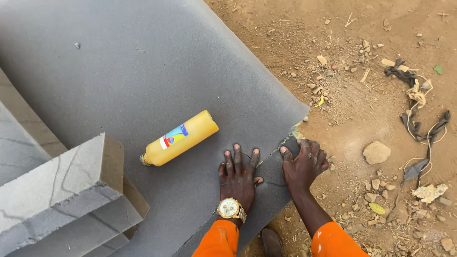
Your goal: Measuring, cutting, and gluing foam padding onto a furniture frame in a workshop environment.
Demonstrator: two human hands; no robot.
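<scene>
Both hands press flat on a large grey foam sheet (143,71) that lies on the ground. On the left hand (238,177) the fingers are spread and the palm is down on the foam, grasping nothing; a gold wristwatch (230,208) sits on its wrist. Just to its right, the right hand (303,164) is also open, laid over the near right edge of the sheet, where a smaller strip of foam (273,178) meets the larger piece along a thin seam running between the two hands. Both arms wear orange sleeves (216,242). A dark shoe (272,242) shows between them at the near edge.

A yellow plastic bottle (180,138) lies on its side on the sheet, left of and a little farther than the left hand, apart from it, with its neck pointing left and near. Thick grey foam blocks (57,185) are stacked at the near left, resting on the sheet.

To the right is bare reddish-brown dirt (352,119) strewn with pebbles. A larger stone (376,152) lies right of the right hand, well apart from it. Farther right, scraps of dark cloth and cord (419,123) trail across the dirt.
</scene>
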